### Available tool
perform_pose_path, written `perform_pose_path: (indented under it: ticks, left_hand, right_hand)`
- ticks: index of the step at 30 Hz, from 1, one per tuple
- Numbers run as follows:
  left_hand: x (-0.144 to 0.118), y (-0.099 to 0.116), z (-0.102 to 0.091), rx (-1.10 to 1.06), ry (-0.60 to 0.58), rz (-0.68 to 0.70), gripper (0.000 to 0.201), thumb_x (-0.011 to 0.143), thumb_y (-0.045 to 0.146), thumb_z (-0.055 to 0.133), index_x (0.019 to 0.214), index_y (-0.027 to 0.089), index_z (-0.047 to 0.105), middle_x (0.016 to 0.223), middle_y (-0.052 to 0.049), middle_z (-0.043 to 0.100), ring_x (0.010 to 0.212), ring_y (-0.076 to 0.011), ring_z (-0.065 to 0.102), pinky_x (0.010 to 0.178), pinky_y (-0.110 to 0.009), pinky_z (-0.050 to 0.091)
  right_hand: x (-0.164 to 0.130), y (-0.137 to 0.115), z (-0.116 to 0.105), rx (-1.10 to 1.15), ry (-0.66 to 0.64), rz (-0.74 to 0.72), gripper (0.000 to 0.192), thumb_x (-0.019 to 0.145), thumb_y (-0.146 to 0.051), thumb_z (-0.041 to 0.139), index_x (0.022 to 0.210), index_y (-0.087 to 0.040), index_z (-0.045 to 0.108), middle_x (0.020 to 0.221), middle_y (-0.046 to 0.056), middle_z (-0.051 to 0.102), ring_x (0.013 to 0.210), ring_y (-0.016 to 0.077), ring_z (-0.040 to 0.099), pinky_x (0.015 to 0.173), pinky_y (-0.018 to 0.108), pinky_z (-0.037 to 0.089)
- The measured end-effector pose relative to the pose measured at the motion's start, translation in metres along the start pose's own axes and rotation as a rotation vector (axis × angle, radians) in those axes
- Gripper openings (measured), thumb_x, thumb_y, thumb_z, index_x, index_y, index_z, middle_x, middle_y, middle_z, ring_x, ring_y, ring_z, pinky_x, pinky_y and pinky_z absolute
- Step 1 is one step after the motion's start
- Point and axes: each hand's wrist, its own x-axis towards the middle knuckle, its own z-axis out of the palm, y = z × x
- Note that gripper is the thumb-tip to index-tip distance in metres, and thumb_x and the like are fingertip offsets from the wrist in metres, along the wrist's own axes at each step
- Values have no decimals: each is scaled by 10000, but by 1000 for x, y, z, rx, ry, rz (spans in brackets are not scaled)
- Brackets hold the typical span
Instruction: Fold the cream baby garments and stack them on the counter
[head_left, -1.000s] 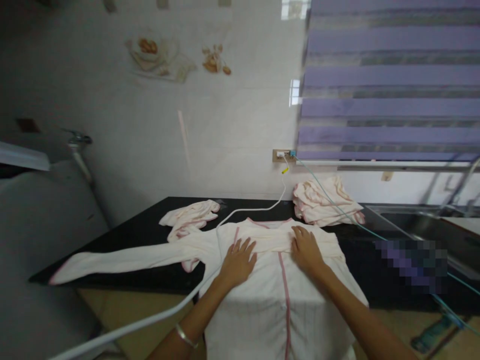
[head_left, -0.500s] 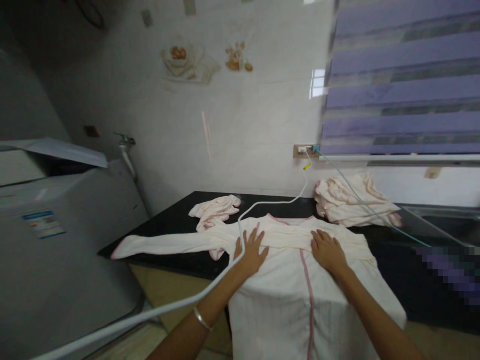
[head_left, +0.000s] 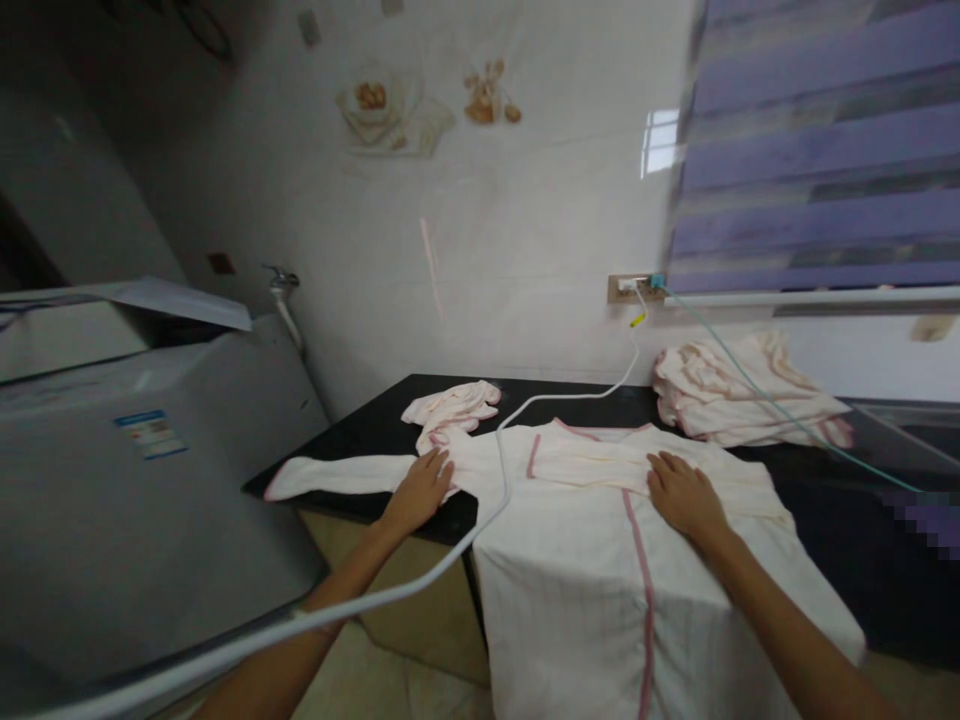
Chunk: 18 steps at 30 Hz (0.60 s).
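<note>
A white long-sleeved shirt with pink trim lies spread over the counter, its lower part hanging down over the front edge. One sleeve is folded across the chest, below the neckline. Stretched out to the left is the other sleeve. My left hand rests on that sleeve near the shoulder, fingers extended. On the folded sleeve and chest my right hand lies flat with its fingers out. A white cable crosses above the shirt's left side and my left forearm.
A crumpled pink-trimmed cloth and a larger cloth pile lie at the back of the black counter. A grey appliance stands left. A green cord runs from the wall socket past the pile.
My left hand has moved left from the folded sleeve on the chest to the outstretched sleeve. My right hand stays on the shirt. The view has shifted slightly.
</note>
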Motion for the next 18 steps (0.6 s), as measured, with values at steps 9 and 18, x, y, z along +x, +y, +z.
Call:
perform_pose_path:
  ticks: [9,18]
  left_hand:
    - [-19,-72,-46,93,37,-271,291,939,339,421,901,161,649,1060,-173,699,1043,-272,633,971,-353,461]
    - [-47,-127,-84,183,-75,-561,413,931,513,487,741,179,639,860,-120,701,891,-291,660,799,-335,450]
  right_hand:
    - [3,7,7,-16,17,-21,542,1013,-337,319,1480,-174,541,1536,164,525,1398,291,493,1121,510,400]
    - [2,10,9,-36,41,-39,538,1018,-353,301,1456,-177,559,1522,163,538,1384,290,511,1091,500,438]
